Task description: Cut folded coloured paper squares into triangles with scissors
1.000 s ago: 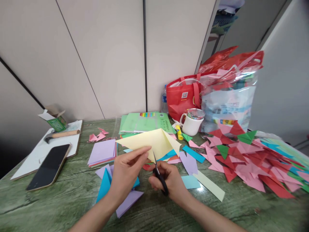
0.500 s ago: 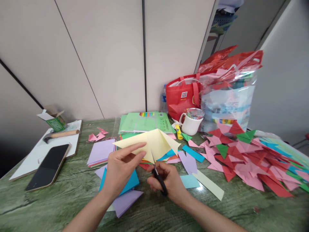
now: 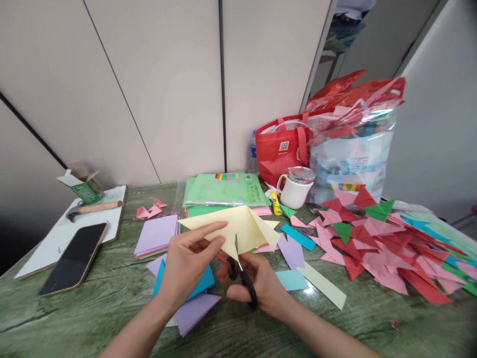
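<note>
My left hand (image 3: 190,261) pinches a pale yellow folded sheet of paper (image 3: 242,226) between thumb and fingers, holding it above the table. In my right hand (image 3: 257,281) is a pair of black-handled scissors (image 3: 246,283), its handles spread apart. One blade lies over the face of the yellow paper near its lower edge; the other blade is hidden behind it. Below my left hand lie blue paper (image 3: 203,283) and folded purple paper (image 3: 196,311). A stack of purple squares (image 3: 158,233) sits to the left.
Pink, red and green folded pieces (image 3: 387,253) heap on the right. A white mug (image 3: 296,191), glue stick (image 3: 276,204), red bag (image 3: 278,154) and green paper packs (image 3: 227,189) stand behind. At left are a phone (image 3: 74,258) and a hammer (image 3: 97,206) on a white board (image 3: 37,258).
The scissors' handles have spread apart, with my right thumb lower than before. The yellow paper has dipped slightly and shifted a little to the right.
</note>
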The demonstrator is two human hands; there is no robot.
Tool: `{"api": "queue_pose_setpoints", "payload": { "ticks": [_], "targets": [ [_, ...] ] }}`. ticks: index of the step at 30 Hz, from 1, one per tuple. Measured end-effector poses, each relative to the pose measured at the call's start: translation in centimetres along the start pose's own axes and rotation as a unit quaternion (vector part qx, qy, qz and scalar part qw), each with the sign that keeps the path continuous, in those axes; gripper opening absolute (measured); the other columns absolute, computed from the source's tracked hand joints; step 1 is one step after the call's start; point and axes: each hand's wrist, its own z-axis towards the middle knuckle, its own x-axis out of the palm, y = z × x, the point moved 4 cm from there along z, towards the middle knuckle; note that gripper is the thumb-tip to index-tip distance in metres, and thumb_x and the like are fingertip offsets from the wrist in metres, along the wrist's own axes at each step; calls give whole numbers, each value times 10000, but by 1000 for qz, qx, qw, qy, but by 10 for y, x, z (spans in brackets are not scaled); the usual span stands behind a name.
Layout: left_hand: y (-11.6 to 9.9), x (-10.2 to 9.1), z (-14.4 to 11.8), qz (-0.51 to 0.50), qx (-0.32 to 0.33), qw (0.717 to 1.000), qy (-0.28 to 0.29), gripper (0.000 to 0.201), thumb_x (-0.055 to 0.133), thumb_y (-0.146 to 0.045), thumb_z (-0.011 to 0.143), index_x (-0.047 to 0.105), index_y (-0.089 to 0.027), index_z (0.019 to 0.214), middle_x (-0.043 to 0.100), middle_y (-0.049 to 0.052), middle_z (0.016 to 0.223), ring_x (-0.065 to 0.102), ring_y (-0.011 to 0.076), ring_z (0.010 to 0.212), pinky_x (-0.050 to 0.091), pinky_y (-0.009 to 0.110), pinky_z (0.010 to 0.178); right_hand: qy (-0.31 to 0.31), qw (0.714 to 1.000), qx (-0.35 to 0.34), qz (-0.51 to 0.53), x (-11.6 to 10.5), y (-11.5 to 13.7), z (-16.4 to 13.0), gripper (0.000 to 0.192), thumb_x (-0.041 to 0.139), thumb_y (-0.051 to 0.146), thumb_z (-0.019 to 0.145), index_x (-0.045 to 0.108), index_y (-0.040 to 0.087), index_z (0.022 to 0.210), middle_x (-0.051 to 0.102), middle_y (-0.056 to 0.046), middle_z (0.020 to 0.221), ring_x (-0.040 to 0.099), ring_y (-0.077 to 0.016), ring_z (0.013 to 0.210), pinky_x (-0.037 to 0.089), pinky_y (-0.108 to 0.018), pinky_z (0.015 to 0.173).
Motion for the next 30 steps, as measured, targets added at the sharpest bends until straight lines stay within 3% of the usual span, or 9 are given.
{"api": "queue_pose_setpoints", "payload": {
  "ticks": [12, 23, 30],
  "targets": [
    [2, 3, -3, 30, -18, 999, -13, 290, 693, -178, 634, 728, -169, 921, 715, 18, 611, 597, 112, 483, 473, 195, 469, -31, 999, -21, -33, -1, 3, 0, 409, 743, 488, 586, 563, 166, 764, 578, -12, 682, 515, -152, 614, 425, -255, 580],
    [4, 2, -4, 70, -6, 997, -21, 317, 681, -203, 658, 716, -178, 972, 672, -1, 556, 511, 81, 458, 411, 186, 448, -41, 998, -40, -30, -2, 2, 1, 305, 724, 372, 640, 532, 158, 742, 537, 8, 633, 452, -117, 552, 368, -235, 535],
    [2, 3, -6, 61, -14, 998, -25, 329, 690, -206, 648, 715, -178, 975, 643, -14, 507, 497, 76, 438, 394, 176, 426, -60, 996, -38, -58, -4, 1, 1, 318, 717, 397, 628, 532, 164, 737, 514, 17, 610, 434, -115, 535, 362, -235, 516]
  ]
}}
